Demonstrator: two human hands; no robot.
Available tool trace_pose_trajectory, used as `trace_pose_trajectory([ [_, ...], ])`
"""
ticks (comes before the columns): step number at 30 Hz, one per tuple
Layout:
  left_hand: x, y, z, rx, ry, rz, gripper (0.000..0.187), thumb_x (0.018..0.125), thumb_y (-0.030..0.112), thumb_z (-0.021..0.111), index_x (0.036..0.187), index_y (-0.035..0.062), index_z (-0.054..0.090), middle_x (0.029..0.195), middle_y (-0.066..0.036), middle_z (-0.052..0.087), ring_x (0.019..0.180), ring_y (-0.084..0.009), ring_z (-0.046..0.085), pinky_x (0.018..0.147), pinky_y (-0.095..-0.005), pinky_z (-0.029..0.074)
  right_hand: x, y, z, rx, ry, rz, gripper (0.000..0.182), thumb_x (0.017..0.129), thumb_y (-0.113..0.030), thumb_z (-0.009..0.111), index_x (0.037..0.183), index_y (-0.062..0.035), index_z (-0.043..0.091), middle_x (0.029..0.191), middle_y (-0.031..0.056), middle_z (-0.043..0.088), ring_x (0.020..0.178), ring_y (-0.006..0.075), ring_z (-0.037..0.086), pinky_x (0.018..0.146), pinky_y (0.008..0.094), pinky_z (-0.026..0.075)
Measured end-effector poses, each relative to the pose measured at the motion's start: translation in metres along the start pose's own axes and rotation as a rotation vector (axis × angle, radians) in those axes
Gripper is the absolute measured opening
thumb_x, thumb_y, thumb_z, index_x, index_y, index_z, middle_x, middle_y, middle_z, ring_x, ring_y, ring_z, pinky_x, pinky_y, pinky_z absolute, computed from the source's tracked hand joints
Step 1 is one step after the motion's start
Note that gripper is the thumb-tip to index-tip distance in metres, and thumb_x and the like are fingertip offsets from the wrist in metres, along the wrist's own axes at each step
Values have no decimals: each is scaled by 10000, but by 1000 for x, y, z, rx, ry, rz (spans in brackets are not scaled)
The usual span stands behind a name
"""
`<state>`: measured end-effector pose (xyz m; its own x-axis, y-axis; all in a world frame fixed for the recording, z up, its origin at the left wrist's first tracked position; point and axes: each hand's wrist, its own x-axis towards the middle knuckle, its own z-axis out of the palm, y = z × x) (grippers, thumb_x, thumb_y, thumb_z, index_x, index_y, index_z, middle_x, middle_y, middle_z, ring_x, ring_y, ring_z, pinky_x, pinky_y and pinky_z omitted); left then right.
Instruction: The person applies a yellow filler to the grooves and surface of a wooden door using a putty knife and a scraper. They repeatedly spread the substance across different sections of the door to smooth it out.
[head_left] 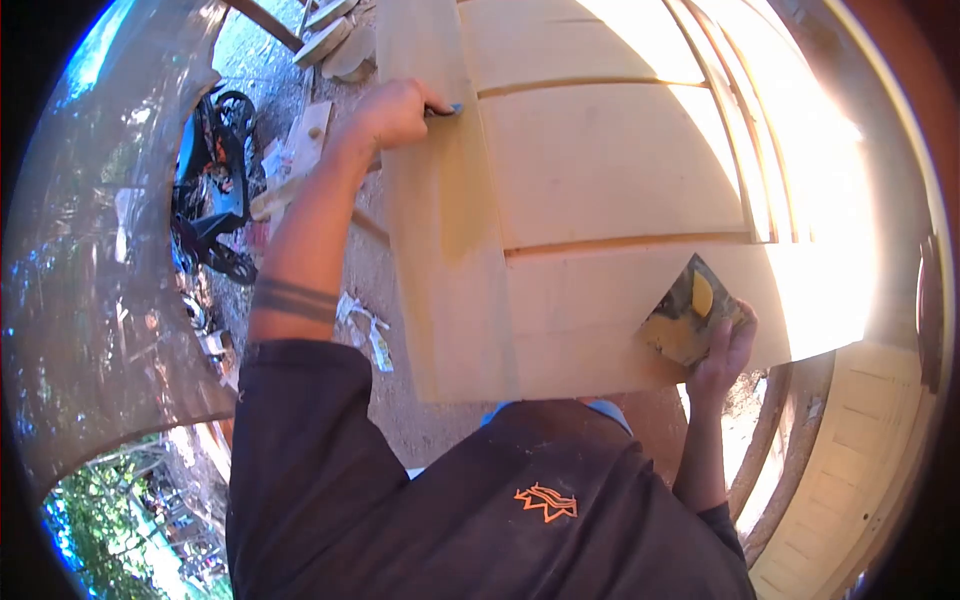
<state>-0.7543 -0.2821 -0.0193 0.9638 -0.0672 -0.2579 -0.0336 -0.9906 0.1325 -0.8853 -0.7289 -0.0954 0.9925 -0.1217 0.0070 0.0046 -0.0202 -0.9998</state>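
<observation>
The fingers of the left hand (395, 113) are curled tightly around a small blade (456, 109), with just its bluish edge showing past the knuckles, at the panel's long side board. The right hand (728, 350) grips a square plate (672, 335) by its near corner, thumb and fingers closed on it; how they sit underneath is hidden. A yellow lump of paste (703, 296) lies on the plate, which is tilted over the end board; whether it touches the wood cannot be told. Below the left hand, a yellowish smear (467, 205) runs along the side board of the pale wooden panel (610, 160), which lies in front of the person's torso. A steeper tilt of the plate could let the paste slide onto the wood, a blade corner pressed too hard could score the board, and a careless stroke could push paste into the grooves (625, 243).
</observation>
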Motion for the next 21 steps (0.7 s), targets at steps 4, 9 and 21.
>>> trace_pose_trajectory([
  [4,-92,58,32,-95,29,-37,429,663,-44,548,1043,114,669,1003,-124,652,934,-283,619,843,-339,473,3,-2,2,118,-39,16,261,962,-133,414,1185,1,406,1073,93,505,995,141,486,882,276,400],
  [9,-199,142,49,-211,0,-92,418,679,-38,553,1054,112,659,999,-116,650,953,-299,608,842,-363,474,1,-5,2,190,-65,32,257,963,-137,416,1180,-1,402,1076,90,503,1003,137,484,885,273,398],
  [21,-58,13,28,-150,244,81,488,659,-106,486,1120,10,600,1127,-185,599,1062,-321,568,940,-363,429,-3,5,-1,100,7,-2,290,965,-159,417,1207,-1,400,1106,110,510,1016,168,494,895,302,408],
])
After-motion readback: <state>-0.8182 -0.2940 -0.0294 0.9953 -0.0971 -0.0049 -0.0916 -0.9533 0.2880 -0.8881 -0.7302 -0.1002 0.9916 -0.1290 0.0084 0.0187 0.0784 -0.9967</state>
